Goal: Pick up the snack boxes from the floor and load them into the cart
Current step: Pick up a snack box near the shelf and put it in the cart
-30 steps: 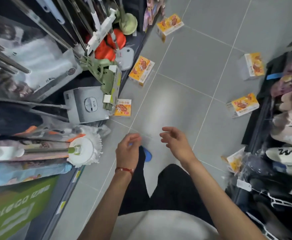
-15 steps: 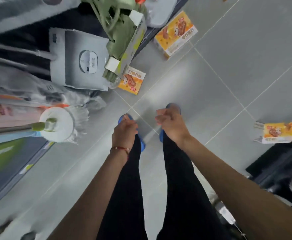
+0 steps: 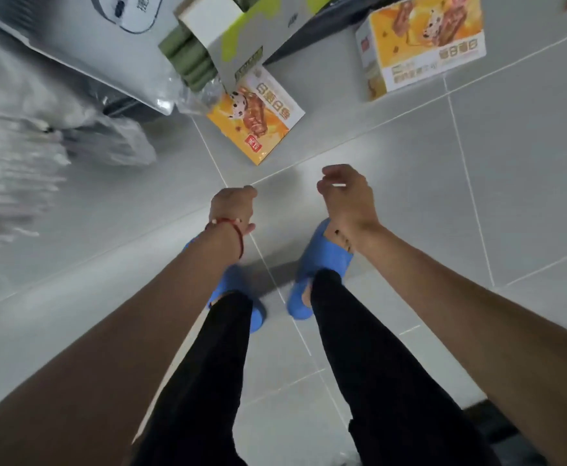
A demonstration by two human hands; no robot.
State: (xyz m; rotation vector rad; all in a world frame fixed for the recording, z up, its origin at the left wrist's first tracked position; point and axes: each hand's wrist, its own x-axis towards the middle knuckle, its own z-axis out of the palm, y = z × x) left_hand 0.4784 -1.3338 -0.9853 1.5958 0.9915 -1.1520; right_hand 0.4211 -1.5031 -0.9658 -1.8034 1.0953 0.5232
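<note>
Looking straight down through the head camera, I judged the job barely begun. No snack box was in hand, and the cart was nowhere in the frame, so I could not tell whether anything had been loaded.

The left hand (image 3: 233, 208), with a red cord (image 3: 238, 230) at the wrist, hung just left of centre. Its fingers (image 3: 246, 191) were loosely curled and held nothing. The right hand (image 3: 346, 196), just right of centre, was likewise relaxed, with its fingers (image 3: 332, 171) bent and empty.

The nearest target, a flat orange-and-yellow cardboard snack box (image 3: 256, 117), lay face up on the grey tiled floor (image 3: 477, 196) just above the hands in the upper middle. Its far edge was tucked under a green-and-white carton (image 3: 238, 31). A second, bulkier orange-and-yellow snack box (image 3: 426, 45) sat on the floor at the upper right, well apart from both hands. I saw only these two boxes.

The blue slippers (image 3: 322, 260) were planted below the hands. By my reckoning, everything remained: reach the near box, slide it clear of the carton, lift it, take the other, and carry both to the cart.
</note>
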